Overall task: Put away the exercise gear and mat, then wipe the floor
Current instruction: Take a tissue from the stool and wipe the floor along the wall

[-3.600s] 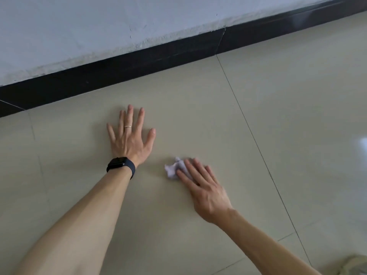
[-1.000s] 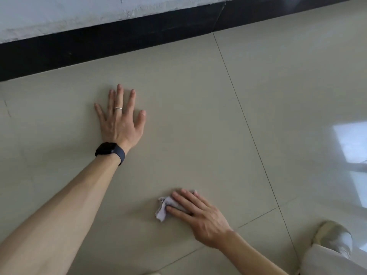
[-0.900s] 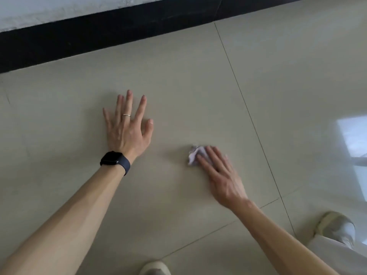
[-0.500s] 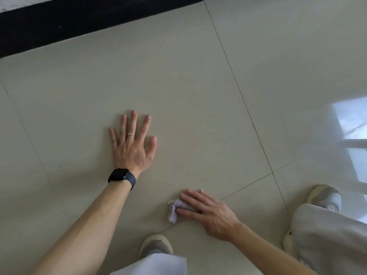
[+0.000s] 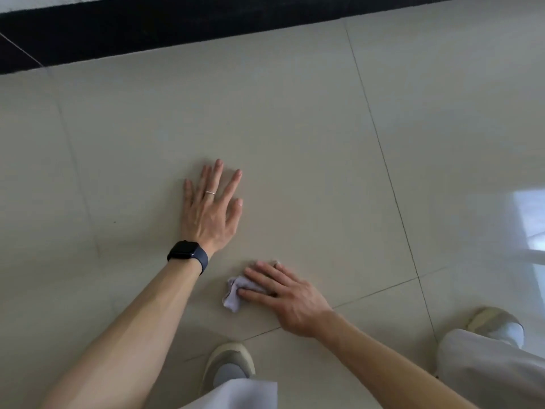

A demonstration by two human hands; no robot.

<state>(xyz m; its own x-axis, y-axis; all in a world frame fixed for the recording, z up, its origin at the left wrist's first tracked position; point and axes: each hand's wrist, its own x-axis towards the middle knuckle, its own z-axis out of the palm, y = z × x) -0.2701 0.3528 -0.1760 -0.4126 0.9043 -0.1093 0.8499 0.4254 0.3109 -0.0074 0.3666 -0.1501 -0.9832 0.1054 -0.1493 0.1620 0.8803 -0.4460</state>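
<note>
A small crumpled pale lilac cloth [image 5: 232, 296] lies on the beige tiled floor [image 5: 295, 143]. My right hand [image 5: 283, 293] presses down on it with straight fingers, which cover most of the cloth. My left hand [image 5: 211, 208] lies flat on the floor, fingers spread, a little beyond and to the left of the cloth. It wears a ring, and a dark watch sits on its wrist. No exercise gear or mat is in view.
A black skirting band [image 5: 177, 28] runs along the far edge of the floor. My two pale shoes, one [image 5: 228, 367] at the bottom middle and one [image 5: 498, 326] at the bottom right, stand close behind my hands. A bright window reflection [image 5: 528, 222] shines at the right.
My right hand has slid the cloth back and forth across the tile and now has it close to my feet. The left hand stays flat; the camera has tilted down, showing my shoes.
</note>
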